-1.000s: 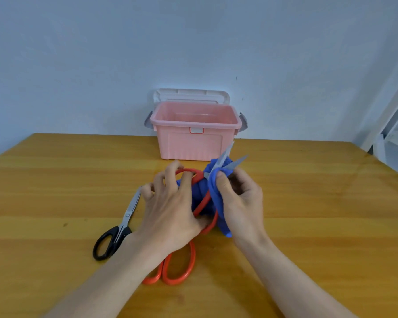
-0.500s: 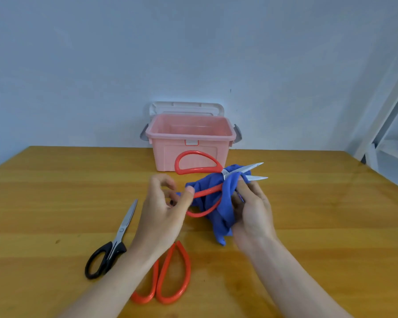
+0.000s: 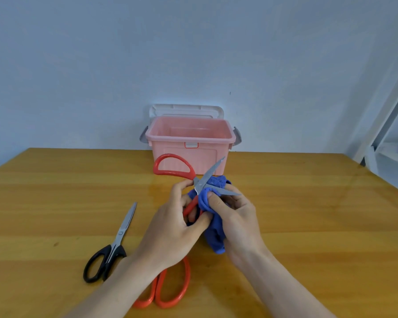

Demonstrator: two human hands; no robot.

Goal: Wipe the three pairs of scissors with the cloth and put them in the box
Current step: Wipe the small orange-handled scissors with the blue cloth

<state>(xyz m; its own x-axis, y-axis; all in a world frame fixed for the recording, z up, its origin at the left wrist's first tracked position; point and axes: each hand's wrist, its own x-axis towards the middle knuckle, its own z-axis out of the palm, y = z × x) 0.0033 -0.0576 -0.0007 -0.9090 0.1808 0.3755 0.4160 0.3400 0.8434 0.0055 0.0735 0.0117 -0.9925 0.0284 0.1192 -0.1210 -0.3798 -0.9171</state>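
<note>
Wiping is the step in hand, as we judge it: our left hand [image 3: 170, 228] grips the lower handle of the red-handled scissors [image 3: 201, 184], fingers curled round it, while our right hand [image 3: 234, 216] pinches the blue cloth [image 3: 213, 235] against the near blade, thumb pressing the fabric on. The scissors are held above the table [image 3: 308, 226], blades splayed apart and pointing right and far, the upper handle loop standing in front of the pink box [image 3: 190, 143]. The box sits at the far edge, open, its lid propped behind it; nothing shows inside it. Two pairs lie on the table: the black-handled scissors [image 3: 112, 246] to the near left, and the orange-handled scissors [image 3: 168, 288] partly hidden under our left forearm. We reckon the next move calls for drawing the cloth along each blade toward the tip, fingers kept off the edges, then closing the blades before lowering the pair into the box.
</note>
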